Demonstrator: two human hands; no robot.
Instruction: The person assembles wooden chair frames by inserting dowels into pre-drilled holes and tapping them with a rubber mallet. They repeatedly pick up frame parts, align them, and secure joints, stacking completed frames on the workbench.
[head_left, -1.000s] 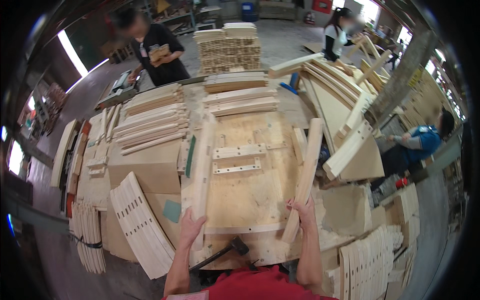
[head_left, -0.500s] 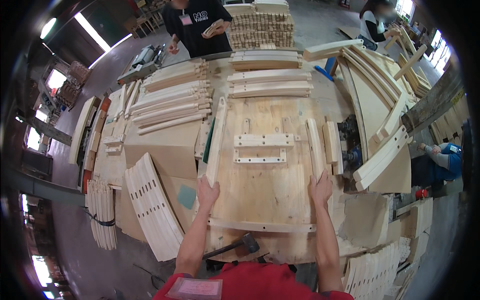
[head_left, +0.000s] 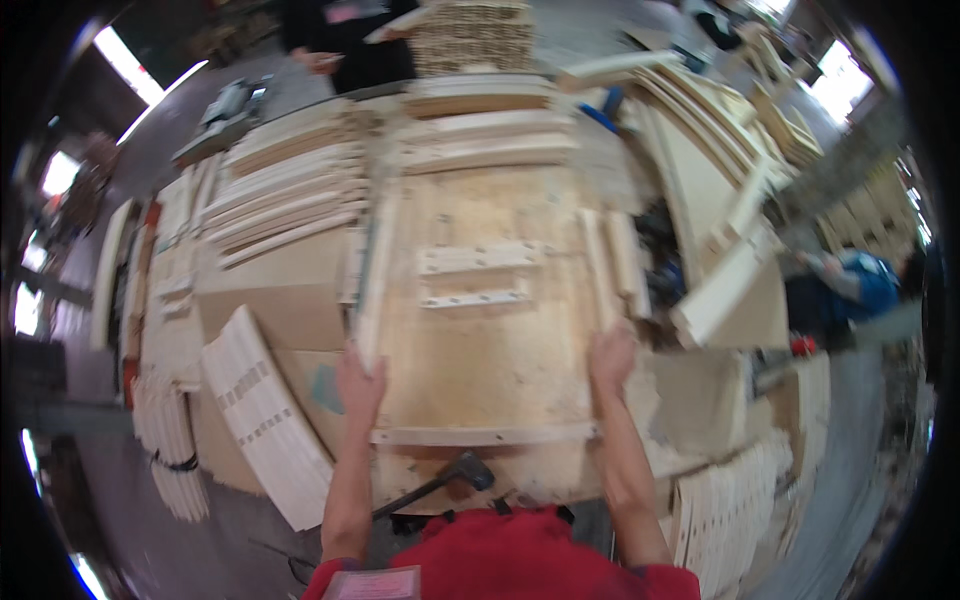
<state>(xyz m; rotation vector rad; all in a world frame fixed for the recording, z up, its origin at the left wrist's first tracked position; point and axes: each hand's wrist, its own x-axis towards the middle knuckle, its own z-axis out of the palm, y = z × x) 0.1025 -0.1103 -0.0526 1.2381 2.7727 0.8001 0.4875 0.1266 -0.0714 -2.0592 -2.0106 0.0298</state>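
Observation:
A long pale wooden rail (head_left: 377, 285) runs up the left side of a plywood work board (head_left: 480, 375), and my left hand (head_left: 361, 385) is closed round its near end. At the right side my right hand (head_left: 612, 362) grips the near end of a second wooden rail (head_left: 597, 262). Between the rails, two drilled wooden blocks, a wider one (head_left: 478, 257) and a narrower one (head_left: 476, 299), lie on the board. A thin wooden strip (head_left: 485, 436) crosses the board's near edge, between my forearms. Motion blur hides fine detail.
A black-headed mallet (head_left: 468, 472) lies near my body. Stacked wooden slats (head_left: 290, 190) stand at left, more slats (head_left: 490, 140) beyond the board. Slotted panels (head_left: 265, 410) lie at near left, curved pieces (head_left: 725, 290) at right. Another person (head_left: 350, 50) stands across the table.
The view has swung, shifting the scene left and slightly up, and it is now blurred. Both hands still hold the rails. The person across the table is now partly cut off.

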